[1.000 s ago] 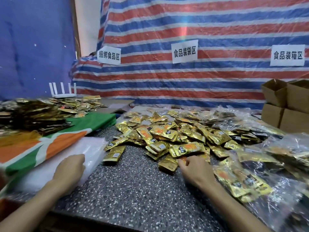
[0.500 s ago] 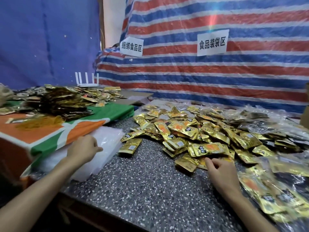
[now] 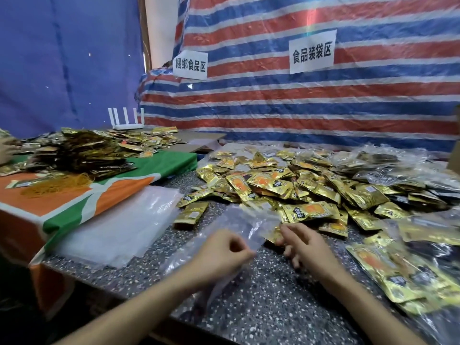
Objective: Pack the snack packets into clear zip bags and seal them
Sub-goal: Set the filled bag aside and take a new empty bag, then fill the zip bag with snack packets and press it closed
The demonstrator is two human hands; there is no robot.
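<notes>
Nearest in, above the speckled table (image 3: 249,307), pinching one clear zip bag (image 3: 249,220) by its near edge with the left hand (image 3: 221,255): thumb pressed to forefinger, the other fingers curled under. Bag raised off the surface, slanting up and away, and empty as far as can be told. Just to the right, the right hand (image 3: 308,247), fingers half curled and a little spread, thumb reaching toward the bag's right edge and a gold packet (image 3: 270,237) lying just beside it. Too blurred to say whether touching that packet or pinching it. Early going for this bag, then: nothing inside, mouth seemingly not yet parted, filling and sealing both left to do. Near right, filled bags (image 3: 398,277) heaped together, so a fair share looks packed already; whether sealed, cannot tell. Near left, a stack of empty bags (image 3: 117,232) waiting. Farther out in the middle, a broad heap of loose packets (image 3: 286,188), so plenty left to pack. Far left, on a green and orange cloth (image 3: 169,165), rubber bands (image 3: 59,186) and a dark pile of packets (image 3: 82,155). Behind everything, a striped tarpaulin (image 3: 298,108).
</notes>
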